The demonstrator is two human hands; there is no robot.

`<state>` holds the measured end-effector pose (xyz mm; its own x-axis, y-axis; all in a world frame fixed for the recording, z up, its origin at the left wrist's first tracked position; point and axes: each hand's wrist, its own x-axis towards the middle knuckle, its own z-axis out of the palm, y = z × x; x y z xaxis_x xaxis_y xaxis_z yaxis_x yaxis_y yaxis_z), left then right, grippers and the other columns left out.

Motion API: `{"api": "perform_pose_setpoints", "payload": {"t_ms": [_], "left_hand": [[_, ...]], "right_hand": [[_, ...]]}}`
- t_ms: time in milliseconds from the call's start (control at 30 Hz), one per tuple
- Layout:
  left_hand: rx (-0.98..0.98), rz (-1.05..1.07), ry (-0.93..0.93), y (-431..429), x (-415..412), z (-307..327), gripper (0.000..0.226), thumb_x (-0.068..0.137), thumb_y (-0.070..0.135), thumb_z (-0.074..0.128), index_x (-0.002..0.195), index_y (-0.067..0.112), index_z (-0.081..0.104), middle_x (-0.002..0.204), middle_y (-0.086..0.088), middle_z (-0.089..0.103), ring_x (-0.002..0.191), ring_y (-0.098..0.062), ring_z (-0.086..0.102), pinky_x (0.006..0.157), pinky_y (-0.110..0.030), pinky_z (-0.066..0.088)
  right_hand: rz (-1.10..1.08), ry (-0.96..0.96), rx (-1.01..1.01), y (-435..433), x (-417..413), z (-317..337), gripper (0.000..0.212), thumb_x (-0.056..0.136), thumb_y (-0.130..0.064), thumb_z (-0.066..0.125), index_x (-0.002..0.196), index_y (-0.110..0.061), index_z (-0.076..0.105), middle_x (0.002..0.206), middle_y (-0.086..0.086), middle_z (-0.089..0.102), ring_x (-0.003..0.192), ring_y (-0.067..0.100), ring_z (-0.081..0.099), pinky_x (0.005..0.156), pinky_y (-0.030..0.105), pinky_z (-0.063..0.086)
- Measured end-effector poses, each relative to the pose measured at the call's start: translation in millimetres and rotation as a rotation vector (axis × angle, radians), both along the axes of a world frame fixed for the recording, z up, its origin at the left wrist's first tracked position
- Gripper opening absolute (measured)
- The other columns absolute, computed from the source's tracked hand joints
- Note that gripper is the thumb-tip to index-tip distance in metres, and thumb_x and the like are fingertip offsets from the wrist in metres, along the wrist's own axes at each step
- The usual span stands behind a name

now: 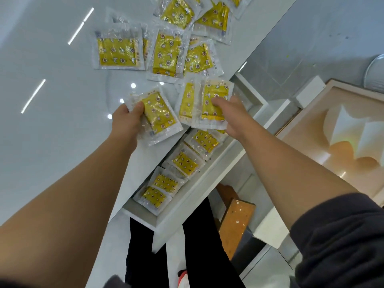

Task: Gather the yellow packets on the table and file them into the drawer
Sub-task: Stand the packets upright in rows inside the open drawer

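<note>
A shiny white surface (52, 90) fills the left side, and many yellow packets (118, 51) lie loose on it. The left hand (126, 119) pinches one packet (161, 118) by its corner. The right hand (235, 118) grips two more packets (215, 100) just above the open drawer (197, 183). Other packets (186, 164) lie in a row inside the drawer.

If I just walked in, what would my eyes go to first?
The bright yellow packets scattered over the shiny white table, at the top of the picture. Next come the left hand and the right hand in the middle, each gripping some of the packets. Just below them, the open white drawer already holds a row of packets.
</note>
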<state>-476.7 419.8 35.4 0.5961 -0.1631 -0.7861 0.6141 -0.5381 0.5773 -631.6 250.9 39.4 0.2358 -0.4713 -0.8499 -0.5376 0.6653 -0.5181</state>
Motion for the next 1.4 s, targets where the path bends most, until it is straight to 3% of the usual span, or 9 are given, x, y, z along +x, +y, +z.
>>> {"api": "perform_pose_setpoints", "payload": {"t_ms": [100,233,300,533,733,900,1067,1267,1400], "left_hand": [[-0.016,-0.188,-0.029,-12,-13,1,0.015,0.094,0.019,0.056,0.107,0.014,0.061,0.087,0.004,0.064,0.079,-0.012,0.063,0.068,-0.028,0.053],[-0.018,-0.300,-0.006,-23,-31,1,0.009,0.094,0.018,0.056,0.101,0.016,0.060,0.084,0.005,0.064,0.076,-0.010,0.062,0.066,-0.026,0.052],[-0.001,-0.254,0.027,-25,-36,-1,0.010,0.096,0.017,0.054,0.103,0.017,0.060,0.085,0.006,0.063,0.078,-0.011,0.062,0.068,-0.026,0.052],[0.020,-0.018,-0.010,-23,-43,-5,0.006,0.097,0.020,0.052,0.098,0.017,0.056,0.085,0.007,0.061,0.084,-0.014,0.062,0.078,-0.029,0.053],[-0.072,-0.099,0.204,-17,-43,4,0.022,0.099,0.018,0.047,0.116,0.009,0.058,0.112,-0.010,0.067,0.104,-0.029,0.066,0.092,-0.047,0.052],[-0.114,-0.204,0.244,-6,-56,16,0.024,0.101,0.014,0.044,0.121,0.009,0.056,0.113,-0.011,0.066,0.104,-0.028,0.066,0.091,-0.045,0.053],[-0.052,-0.277,0.323,34,-98,10,0.020,0.100,0.018,0.047,0.114,0.012,0.059,0.106,-0.008,0.069,0.096,-0.026,0.068,0.087,-0.043,0.054],[0.055,-0.090,0.481,86,-149,-21,0.020,0.100,0.018,0.046,0.116,0.012,0.057,0.100,-0.006,0.067,0.087,-0.020,0.066,0.074,-0.034,0.053],[0.215,0.140,0.444,109,-157,-62,0.035,0.098,0.025,0.051,0.129,0.009,0.052,0.124,-0.011,0.062,0.106,-0.027,0.062,0.090,-0.036,0.049]], "right_hand": [[0.035,-0.051,0.092,9,-3,0,0.012,0.092,-0.013,0.059,0.102,-0.018,0.061,0.094,0.001,0.068,0.088,0.020,0.065,0.095,0.050,0.051],[0.156,-0.048,0.135,23,0,-11,0.027,0.084,-0.027,0.066,0.110,-0.021,0.062,0.119,0.004,0.066,0.114,0.024,0.060,0.105,0.050,0.043],[0.171,-0.051,0.120,27,-1,-14,0.011,0.090,-0.021,0.061,0.100,-0.024,0.063,0.116,0.005,0.067,0.110,0.023,0.063,0.103,0.046,0.045],[0.061,-0.025,0.104,25,-12,-18,0.013,0.094,-0.014,0.056,0.094,-0.026,0.061,0.102,0.000,0.068,0.100,0.022,0.065,0.096,0.048,0.050],[-0.072,-0.096,0.241,24,-24,-11,0.020,0.096,-0.007,0.052,0.113,-0.015,0.057,0.095,0.006,0.068,0.080,0.021,0.068,0.076,0.041,0.058],[0.073,-0.122,0.359,29,-44,-9,0.035,0.096,-0.011,0.052,0.131,-0.016,0.050,0.121,0.011,0.066,0.107,0.028,0.066,0.092,0.045,0.053],[0.069,-0.018,0.157,24,-80,-9,0.027,0.096,-0.017,0.055,0.122,-0.022,0.054,0.118,0.004,0.068,0.106,0.023,0.066,0.096,0.043,0.052],[0.631,0.126,-0.049,18,-89,-27,0.039,0.094,-0.024,0.059,0.131,-0.021,0.047,0.128,0.000,0.060,0.113,0.018,0.060,0.103,0.041,0.046],[0.947,0.312,-0.115,37,-71,-44,0.073,0.096,-0.036,0.053,0.152,-0.014,0.012,0.161,0.002,0.012,0.147,0.019,0.017,0.118,0.034,0.019]]}}
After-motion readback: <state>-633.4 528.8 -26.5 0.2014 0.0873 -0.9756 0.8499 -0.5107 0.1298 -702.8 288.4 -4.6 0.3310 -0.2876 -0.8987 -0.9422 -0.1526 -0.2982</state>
